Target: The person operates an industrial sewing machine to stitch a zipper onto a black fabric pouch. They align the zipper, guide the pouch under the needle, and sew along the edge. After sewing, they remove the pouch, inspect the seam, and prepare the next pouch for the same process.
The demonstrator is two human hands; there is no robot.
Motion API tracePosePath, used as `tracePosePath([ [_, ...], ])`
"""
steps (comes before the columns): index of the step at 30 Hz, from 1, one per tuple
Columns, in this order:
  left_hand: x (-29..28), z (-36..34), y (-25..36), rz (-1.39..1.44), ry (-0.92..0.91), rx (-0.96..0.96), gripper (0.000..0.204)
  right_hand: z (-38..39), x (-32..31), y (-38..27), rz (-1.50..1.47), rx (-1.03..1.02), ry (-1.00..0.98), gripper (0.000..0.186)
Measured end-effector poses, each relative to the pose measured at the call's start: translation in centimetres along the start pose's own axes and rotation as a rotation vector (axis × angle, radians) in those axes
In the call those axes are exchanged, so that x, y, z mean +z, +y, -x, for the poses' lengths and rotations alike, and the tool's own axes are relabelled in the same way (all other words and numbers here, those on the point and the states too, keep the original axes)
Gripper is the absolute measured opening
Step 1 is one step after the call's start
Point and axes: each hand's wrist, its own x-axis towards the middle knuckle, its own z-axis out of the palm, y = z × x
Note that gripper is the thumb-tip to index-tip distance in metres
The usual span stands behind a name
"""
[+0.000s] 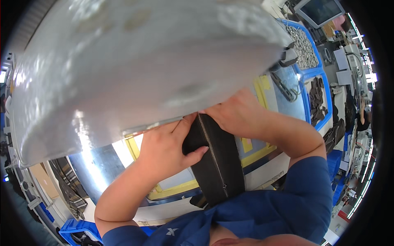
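Observation:
A long black fabric piece with a metal zipper (223, 164) runs from under the grey machine head toward my body, its zipper pull near the lower end. My left hand (166, 147) holds its left side, thumb lying across the cloth beside the zipper teeth and index finger bent toward the far end. On the other side, my right hand (236, 112) grips the far right edge, close to the zipper's top. The fingertips of both hands are partly hidden under the large, blurred grey machine head (143, 78), which also covers whatever lies at the far end.
Yellow tape strips (176, 190) mark the work surface. To the right stand a blue tray of small metal parts (301, 45) and a blue tray with dark pieces (316, 98). Scissors (283, 86) lie near them. A blue bin (78, 231) sits at lower left.

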Motion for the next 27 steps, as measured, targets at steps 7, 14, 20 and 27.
tracePosePath([
  [7, -0.6, -0.3, -0.5, 0.044, 0.036, 0.053, 0.085, 0.4, 0.6, 0.1, -0.021, 0.021, 0.007, 0.031],
  [14, -1.2, -0.1, -0.4, 0.000, 0.004, 0.062, 0.078, 0.5, 1.4, -0.1, 0.020, 0.048, 0.044, 0.030],
  [20, -2.4, 0.4, -0.7, -0.046, 0.047, -0.003, 0.075, -1.5, 2.1, -1.2, 0.015, 0.038, 0.057, 0.025],
  [27, -2.8, 1.0, -1.3, -0.057, 0.040, -0.054, 0.074, -2.6, 2.3, -2.3, 0.032, 0.074, -0.003, 0.020],
])
